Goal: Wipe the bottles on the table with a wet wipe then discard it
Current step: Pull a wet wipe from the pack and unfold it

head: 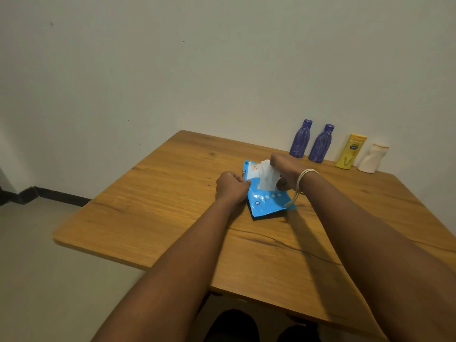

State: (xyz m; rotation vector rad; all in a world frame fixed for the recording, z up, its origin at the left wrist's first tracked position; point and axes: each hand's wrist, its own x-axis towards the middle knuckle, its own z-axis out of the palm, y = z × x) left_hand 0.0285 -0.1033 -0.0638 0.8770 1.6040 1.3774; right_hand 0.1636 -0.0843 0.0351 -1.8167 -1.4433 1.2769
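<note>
A blue wet wipe pack lies in the middle of the wooden table. My left hand pinches the pack's left edge and holds it down. My right hand grips a white wet wipe that sticks up out of the pack's opening. Along the wall at the far right stand two purple bottles, a yellow bottle and a white bottle, all upright and untouched.
The table's back edge meets a pale wall. The table's left edge drops off to a grey floor with a dark skirting board. My dark-clothed knees show under the near edge.
</note>
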